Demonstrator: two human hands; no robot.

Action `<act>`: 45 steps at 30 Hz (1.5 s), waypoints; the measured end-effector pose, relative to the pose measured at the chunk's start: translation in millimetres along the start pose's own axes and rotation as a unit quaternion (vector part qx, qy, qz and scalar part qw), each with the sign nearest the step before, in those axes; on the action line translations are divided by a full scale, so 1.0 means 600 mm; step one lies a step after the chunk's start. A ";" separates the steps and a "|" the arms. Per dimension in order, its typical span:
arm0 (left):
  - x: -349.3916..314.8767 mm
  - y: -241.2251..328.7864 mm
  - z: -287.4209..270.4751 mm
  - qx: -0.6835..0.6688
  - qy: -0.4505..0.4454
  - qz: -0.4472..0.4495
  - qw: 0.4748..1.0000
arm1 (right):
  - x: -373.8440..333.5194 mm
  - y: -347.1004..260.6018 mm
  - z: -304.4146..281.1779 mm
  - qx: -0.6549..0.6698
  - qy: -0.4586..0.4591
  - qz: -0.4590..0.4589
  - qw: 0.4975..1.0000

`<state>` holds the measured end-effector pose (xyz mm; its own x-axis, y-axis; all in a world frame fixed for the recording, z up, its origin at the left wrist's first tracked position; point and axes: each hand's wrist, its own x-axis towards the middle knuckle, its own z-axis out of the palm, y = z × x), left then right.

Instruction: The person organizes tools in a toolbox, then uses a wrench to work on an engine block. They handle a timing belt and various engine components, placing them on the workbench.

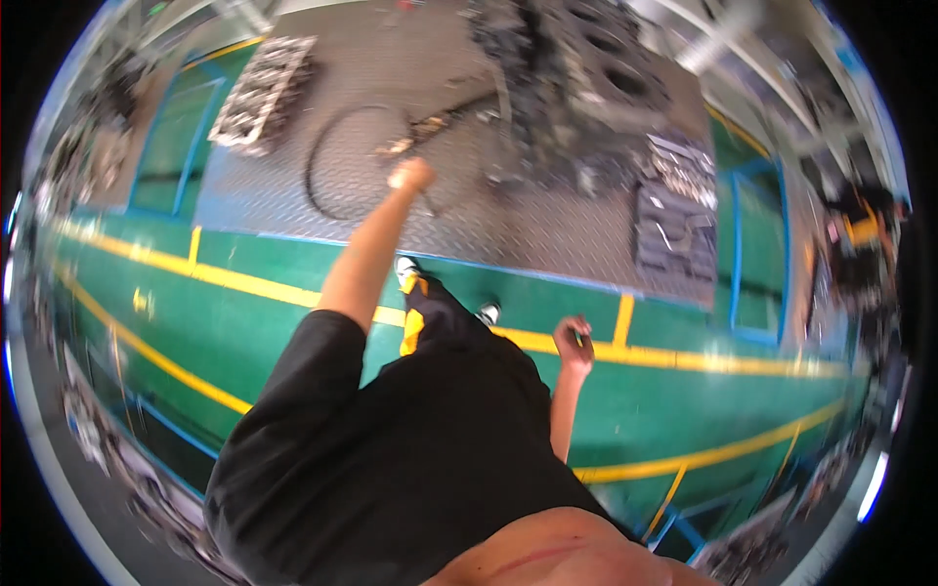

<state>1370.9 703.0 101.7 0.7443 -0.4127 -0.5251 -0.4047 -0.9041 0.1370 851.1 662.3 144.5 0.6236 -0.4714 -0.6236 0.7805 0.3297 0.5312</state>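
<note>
My left hand (412, 176) reaches out over a dark, patterned metal worktop (283, 195). Its fingers look closed, and thin blurred shapes show just above and below the fist; what it grips, if anything, I cannot make out. Beside it a black hose or cable (311, 161) curves in a wide loop on the worktop. A brass-coloured fitting (396, 146) lies just beyond the knuckles. My right hand (575, 344) hangs low at my side above the green floor, fingers loosely curled with a gap to the thumb, and nothing shows in it.
An engine block (616, 73) with round bores stands at the worktop's far right. A silvery cylinder head (262, 96) lies at the far left. Near the right edge sits an open dark tool case (674, 234) with bright tools. Yellow lines (254, 283) cross the floor.
</note>
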 end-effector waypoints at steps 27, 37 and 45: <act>-0.024 0.001 -0.073 -0.068 -0.010 -0.004 0.998 | -0.018 0.004 0.009 0.024 0.002 -0.054 0.998; -0.018 -0.014 -0.072 -0.069 -0.034 0.003 0.997 | -0.011 0.002 0.008 0.020 0.001 -0.046 0.999; -0.018 -0.019 -0.063 -0.065 -0.020 0.002 0.998 | -0.010 0.002 0.009 0.005 0.011 -0.053 0.999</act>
<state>1387.5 713.7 137.8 0.7198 -0.4139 -0.5573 -0.3339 -0.9103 0.2448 848.2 661.4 152.0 0.5388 -0.4842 -0.6894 0.8415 0.2712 0.4672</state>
